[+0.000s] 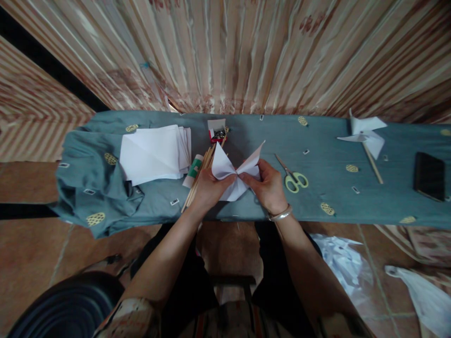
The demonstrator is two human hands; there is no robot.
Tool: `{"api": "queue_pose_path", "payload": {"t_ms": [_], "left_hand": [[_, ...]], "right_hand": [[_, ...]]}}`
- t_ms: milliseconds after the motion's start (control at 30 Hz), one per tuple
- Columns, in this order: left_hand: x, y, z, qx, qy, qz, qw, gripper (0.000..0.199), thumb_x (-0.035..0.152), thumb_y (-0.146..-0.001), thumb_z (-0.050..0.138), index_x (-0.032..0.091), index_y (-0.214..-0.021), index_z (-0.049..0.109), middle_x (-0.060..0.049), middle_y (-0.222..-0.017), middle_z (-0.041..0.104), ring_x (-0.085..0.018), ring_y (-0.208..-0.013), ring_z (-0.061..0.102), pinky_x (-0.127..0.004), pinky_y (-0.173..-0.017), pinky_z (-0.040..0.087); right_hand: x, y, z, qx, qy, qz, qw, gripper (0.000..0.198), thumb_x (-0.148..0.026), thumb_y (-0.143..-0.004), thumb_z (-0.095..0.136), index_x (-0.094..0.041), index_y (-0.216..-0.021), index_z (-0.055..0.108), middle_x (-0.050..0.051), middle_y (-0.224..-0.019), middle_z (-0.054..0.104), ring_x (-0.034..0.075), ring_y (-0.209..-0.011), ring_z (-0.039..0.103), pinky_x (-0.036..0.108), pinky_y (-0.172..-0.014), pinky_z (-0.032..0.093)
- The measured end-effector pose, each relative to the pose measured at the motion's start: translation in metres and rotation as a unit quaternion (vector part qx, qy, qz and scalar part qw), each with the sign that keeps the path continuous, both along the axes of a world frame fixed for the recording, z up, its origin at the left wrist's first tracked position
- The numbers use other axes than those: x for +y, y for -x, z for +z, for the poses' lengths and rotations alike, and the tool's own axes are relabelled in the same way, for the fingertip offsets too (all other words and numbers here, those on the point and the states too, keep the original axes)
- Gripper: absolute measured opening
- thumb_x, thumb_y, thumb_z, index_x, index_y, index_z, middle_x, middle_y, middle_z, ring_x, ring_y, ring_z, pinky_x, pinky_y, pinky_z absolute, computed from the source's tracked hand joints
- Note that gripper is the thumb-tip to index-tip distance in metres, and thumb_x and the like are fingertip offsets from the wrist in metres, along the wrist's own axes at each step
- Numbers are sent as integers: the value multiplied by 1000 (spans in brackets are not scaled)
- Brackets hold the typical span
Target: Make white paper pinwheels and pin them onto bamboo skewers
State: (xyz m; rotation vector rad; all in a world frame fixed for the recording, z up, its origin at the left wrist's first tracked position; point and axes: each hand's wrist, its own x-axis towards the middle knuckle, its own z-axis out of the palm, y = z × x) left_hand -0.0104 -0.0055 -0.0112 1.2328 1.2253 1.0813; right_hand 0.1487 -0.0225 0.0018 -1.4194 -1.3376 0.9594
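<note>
Between my two hands is a white paper pinwheel (232,191), its corners folded in toward the middle. The thumb of my left hand (212,187) presses at its centre from the left, fingers closed behind the paper. From the right, my right hand (267,184) pinches it, with its thumb also at the centre. Thin wooden sticks (192,193) lie beside and partly under my left hand. A small open box of metal pins (217,133) stands just beyond the paper. To the right of my right hand lie scissors (295,180) with light green handles.
A stack of white paper (153,155) lies left on the green cloth (327,164), near a green-and-white roll (193,171). A finished pinwheel on a stick (368,136) and a black phone (429,176) lie right. A plastic bag of white paper pieces (341,263) sits on the floor.
</note>
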Motion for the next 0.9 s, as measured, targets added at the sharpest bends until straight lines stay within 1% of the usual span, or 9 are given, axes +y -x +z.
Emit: {"api": "queue_pose_path", "payload": {"t_ms": [133, 300, 467, 567, 667, 767, 833, 900], "left_hand": [[0, 1, 1, 9, -10, 3, 1000, 21, 30, -69, 74, 17, -85, 71, -6, -82, 75, -24, -77, 71, -38, -70, 61], [0, 1, 0, -24, -25, -27, 999, 21, 29, -68, 75, 16, -85, 72, -7, -79, 74, -23, -73, 70, -37, -66, 60], [-1, 2, 3, -49, -23, -29, 998, 23, 29, -67, 76, 16, -85, 72, -6, -80, 74, -22, -73, 69, -35, -67, 59], [-2, 2, 7, -57, -22, -30, 998, 24, 31, -65, 78, 16, -82, 72, -6, -79, 74, -21, -72, 68, -33, -67, 58], [-4, 1, 13, -65, -41, -42, 996, 22, 36, -66, 78, 18, -77, 72, -5, -78, 73, -20, -72, 67, -33, -66, 57], [-8, 0, 23, -71, -74, -55, 993, 23, 42, -70, 78, 20, -73, 71, -5, -79, 73, -20, -74, 67, -33, -68, 57], [-12, 0, 32, -67, -98, -67, 991, 23, 42, -71, 78, 20, -72, 72, -6, -82, 73, -21, -79, 68, -34, -73, 58], [-16, 2, 41, -64, -115, -80, 988, 22, 42, -73, 77, 20, -71, 73, -6, -83, 73, -21, -81, 68, -35, -77, 57]], "right_hand": [[-2, 0, 4, -11, -3, 9, 1000, 29, -37, -73, 72, -19, -94, 64, 1, -83, 69, 17, -71, 61, 31, -67, 49], [-6, 2, 7, 12, -14, -5, 1000, 34, -35, -71, 75, -20, -101, 65, 2, -91, 72, 18, -77, 65, 32, -69, 52], [-10, 2, 9, -21, -29, -23, 999, 34, -33, -72, 74, -21, -102, 67, 2, -88, 73, 19, -74, 65, 32, -67, 52], [-13, 1, 12, -41, -37, -28, 998, 33, -30, -72, 73, -20, -103, 68, 3, -90, 73, 19, -76, 66, 33, -69, 53], [-17, 0, 17, -59, -45, -38, 997, 31, -28, -72, 72, -21, -102, 69, 3, -92, 74, 20, -78, 67, 32, -69, 53], [-26, 0, 24, -80, -67, -47, 993, 28, -27, -74, 71, -22, -101, 69, 3, -92, 75, 19, -74, 68, 30, -62, 53], [-34, 0, 31, -107, -101, -53, 988, 24, -24, -76, 69, -23, -100, 70, 3, -93, 75, 18, -72, 68, 29, -58, 53], [-43, -1, 37, -147, -147, -48, 977, 21, -19, -77, 66, -25, -97, 70, 3, -94, 76, 20, -75, 70, 30, -61, 55]]}}
